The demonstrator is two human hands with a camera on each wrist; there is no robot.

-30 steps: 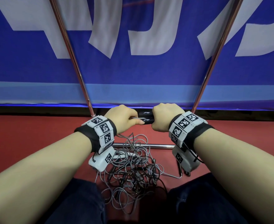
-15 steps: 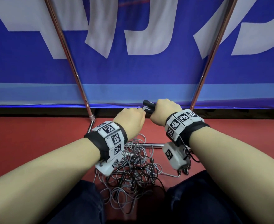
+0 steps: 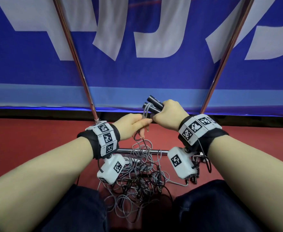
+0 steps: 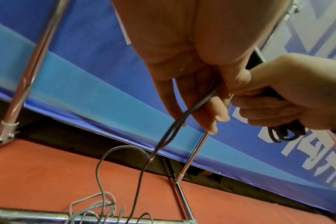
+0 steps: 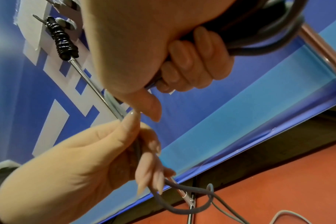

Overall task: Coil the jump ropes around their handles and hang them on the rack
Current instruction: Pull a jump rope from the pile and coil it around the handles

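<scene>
My right hand grips two black jump-rope handles side by side, their ends pointing up and left. A grey rope leaves the handle ends and runs down into my left hand, which pinches it between thumb and fingers just left of the right hand. In the left wrist view the rope passes through the left fingers and drops to the floor. The right wrist view shows my right fingers curled round the handles and a coiled black rope hanging on the rack high up.
A tangle of grey and black ropes lies on the red floor between my knees. The chrome rack has two slanting uprights and a low crossbar. Behind it hangs a blue banner.
My right hand has lifted and tilted the handles so their ends point up. My left hand has left the handles and now pinches the rope below them.
</scene>
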